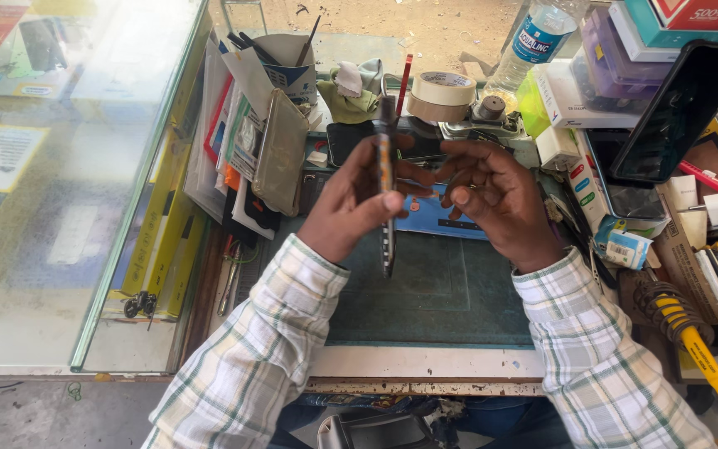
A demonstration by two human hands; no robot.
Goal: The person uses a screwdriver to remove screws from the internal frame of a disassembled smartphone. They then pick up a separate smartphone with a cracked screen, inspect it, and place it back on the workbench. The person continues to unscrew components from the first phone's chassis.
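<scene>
Surface: cluttered repair bench, green mat (450,291) at centre.
Cup (288,62): upper centre, holding upright tools.
Left hand (351,204): fingers grasping an edge-on phone (386,179).
Right hand (500,199): fingers loosely curled, just beside the phone.

A single head-worn camera looks steeply down from close above onto a cluttered workbench (425,366). It faces forward across the green mat (442,291) toward the glass counter (85,166) at left.

green mat (442,291) on the table middle | tape roll (443,96) and plastic water bottle (538,37) near the far edge | paper cup (290,62) with tools at the far left | black phone (679,108) leaning on boxes at the right | yellow coiled cable (704,357) at the near right corner
</scene>
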